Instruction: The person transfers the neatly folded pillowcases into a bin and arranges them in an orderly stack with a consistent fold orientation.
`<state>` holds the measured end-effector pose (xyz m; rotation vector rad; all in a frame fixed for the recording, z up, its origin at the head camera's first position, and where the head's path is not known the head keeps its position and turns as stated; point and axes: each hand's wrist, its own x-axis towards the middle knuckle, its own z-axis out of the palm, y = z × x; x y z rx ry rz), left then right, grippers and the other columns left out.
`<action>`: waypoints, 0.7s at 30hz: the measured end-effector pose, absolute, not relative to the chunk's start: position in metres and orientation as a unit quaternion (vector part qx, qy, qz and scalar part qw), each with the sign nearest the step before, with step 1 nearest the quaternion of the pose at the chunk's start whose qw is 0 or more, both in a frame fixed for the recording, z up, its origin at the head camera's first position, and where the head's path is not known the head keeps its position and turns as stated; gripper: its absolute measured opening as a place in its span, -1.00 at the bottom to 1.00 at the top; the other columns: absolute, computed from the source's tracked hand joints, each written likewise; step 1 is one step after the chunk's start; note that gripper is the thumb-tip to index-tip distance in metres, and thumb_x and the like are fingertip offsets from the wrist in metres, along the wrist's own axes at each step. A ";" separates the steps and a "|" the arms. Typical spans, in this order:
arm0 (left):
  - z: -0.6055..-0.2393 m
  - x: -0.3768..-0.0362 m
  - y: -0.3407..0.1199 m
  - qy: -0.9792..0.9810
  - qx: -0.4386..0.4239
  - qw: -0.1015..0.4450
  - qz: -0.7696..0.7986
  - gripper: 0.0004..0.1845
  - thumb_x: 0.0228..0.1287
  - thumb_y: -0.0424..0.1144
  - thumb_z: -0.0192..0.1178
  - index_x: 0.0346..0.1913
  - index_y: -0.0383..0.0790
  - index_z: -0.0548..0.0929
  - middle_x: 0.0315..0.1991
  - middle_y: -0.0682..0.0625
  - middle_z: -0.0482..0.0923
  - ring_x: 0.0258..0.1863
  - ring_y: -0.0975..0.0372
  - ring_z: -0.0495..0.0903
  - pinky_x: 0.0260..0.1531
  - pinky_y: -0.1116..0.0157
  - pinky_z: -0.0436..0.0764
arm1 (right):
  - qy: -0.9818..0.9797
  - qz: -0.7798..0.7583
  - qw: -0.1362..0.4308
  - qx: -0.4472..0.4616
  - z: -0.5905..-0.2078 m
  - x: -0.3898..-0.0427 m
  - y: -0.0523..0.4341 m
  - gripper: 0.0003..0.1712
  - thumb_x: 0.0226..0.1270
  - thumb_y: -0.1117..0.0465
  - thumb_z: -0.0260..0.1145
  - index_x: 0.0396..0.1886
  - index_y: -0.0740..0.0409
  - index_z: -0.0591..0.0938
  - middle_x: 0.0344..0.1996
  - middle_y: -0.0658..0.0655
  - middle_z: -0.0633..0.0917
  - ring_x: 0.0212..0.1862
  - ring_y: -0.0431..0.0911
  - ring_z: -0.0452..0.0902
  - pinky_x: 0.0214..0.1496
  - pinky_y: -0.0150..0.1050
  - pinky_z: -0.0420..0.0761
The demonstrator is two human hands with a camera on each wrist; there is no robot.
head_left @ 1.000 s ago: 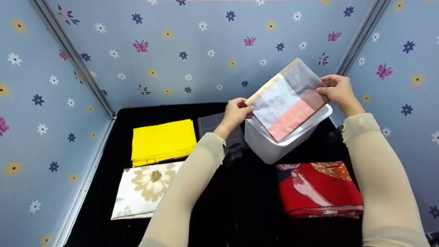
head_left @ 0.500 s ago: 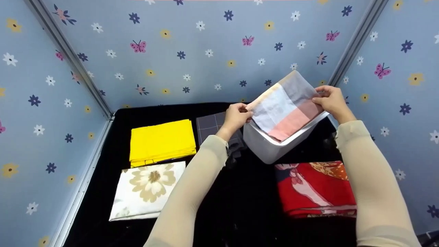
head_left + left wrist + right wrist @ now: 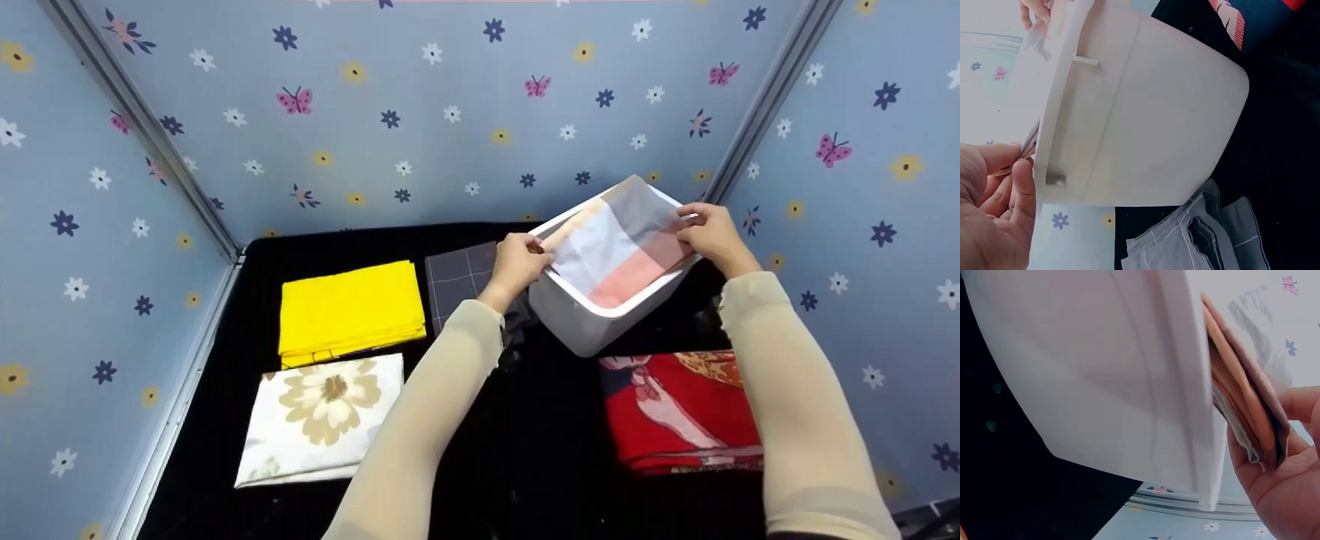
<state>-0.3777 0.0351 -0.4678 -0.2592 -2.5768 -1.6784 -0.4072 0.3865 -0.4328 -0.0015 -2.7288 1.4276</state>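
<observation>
White bin (image 3: 592, 322); pink-white-grey, perhaps tan-edged, colour-block cloth (image 3: 619, 244).

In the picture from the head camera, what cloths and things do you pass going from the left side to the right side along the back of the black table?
Yellow cloth → grey checked cloth → left hand → white bin → right hand.

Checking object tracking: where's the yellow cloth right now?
Head view, left side of the black mat: the folded yellow cloth lies behind the floral cloth, beside the grey checked cloth, untouched by either hand.
</observation>
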 end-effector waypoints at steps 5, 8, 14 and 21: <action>-0.470 -0.379 0.036 -0.845 -0.100 0.042 -0.523 -0.84 0.37 -0.36 0.46 -0.09 -0.39 0.84 -0.17 -0.24 0.84 -0.45 0.28 0.65 -0.39 0.42 0.67 | -0.895 0.445 0.026 0.002 -0.440 -0.407 0.385 -0.46 0.37 0.52 0.25 0.36 0.45 0.60 0.02 0.40 0.72 -0.35 -0.34 0.55 -0.36 -0.49 0.61; -0.472 -0.379 0.037 -0.848 -0.103 0.047 -0.517 -0.84 0.35 -0.37 0.47 -0.09 -0.40 0.84 -0.15 -0.24 0.85 -0.28 0.19 0.73 -0.23 0.38 0.71 | -0.900 0.435 0.027 0.001 -0.442 -0.407 0.385 -0.47 0.38 0.51 0.28 0.35 0.44 0.61 0.01 0.40 0.72 -0.35 -0.34 0.56 -0.36 -0.49 0.61; -0.476 -0.382 0.039 -0.843 -0.101 0.050 -0.526 -0.83 0.34 -0.41 0.46 -0.08 -0.44 0.82 -0.12 -0.27 0.84 -0.11 0.01 0.82 -0.08 0.29 0.77 | -0.903 0.428 0.039 0.003 -0.445 -0.408 0.386 -0.54 0.39 0.49 0.35 0.27 0.45 0.65 -0.24 0.10 0.75 -0.39 -0.35 0.57 -0.40 -0.49 0.63; -0.477 -0.383 0.036 -0.829 -0.106 0.040 -0.548 -0.73 0.32 -0.47 0.39 0.04 -0.53 0.76 -0.09 -0.31 0.82 -0.09 -0.01 0.80 -0.17 0.34 0.74 | -0.898 0.439 0.018 0.002 -0.444 -0.408 0.387 -0.53 0.43 0.47 0.35 0.30 0.49 0.61 -0.04 0.36 0.78 -0.35 -0.38 0.64 -0.32 -0.51 0.70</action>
